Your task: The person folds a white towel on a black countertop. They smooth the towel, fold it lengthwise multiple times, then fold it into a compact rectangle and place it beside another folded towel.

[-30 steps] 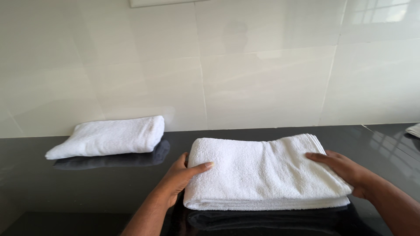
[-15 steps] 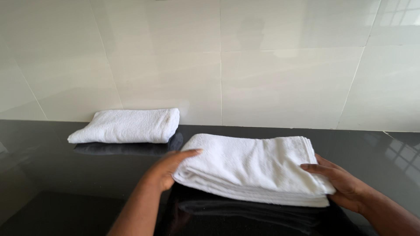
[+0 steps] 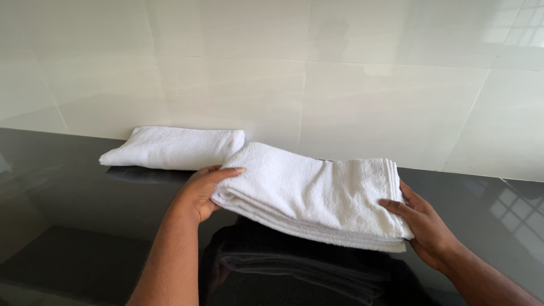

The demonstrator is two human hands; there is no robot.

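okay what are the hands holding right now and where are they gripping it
Both hold one folded white towel, lifted off the dark counter: the left hand grips its left end, the right hand its right end.

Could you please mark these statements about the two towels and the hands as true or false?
1. Both hands grip the folded white terry towel at its ends. True: left hand, right hand.
2. That towel lies flat on the glossy black counter. False: it is lifted above it.
3. A second folded white towel lies by the pale tiled wall. True.
4. The right hand touches the second towel. False: it holds the lifted one.
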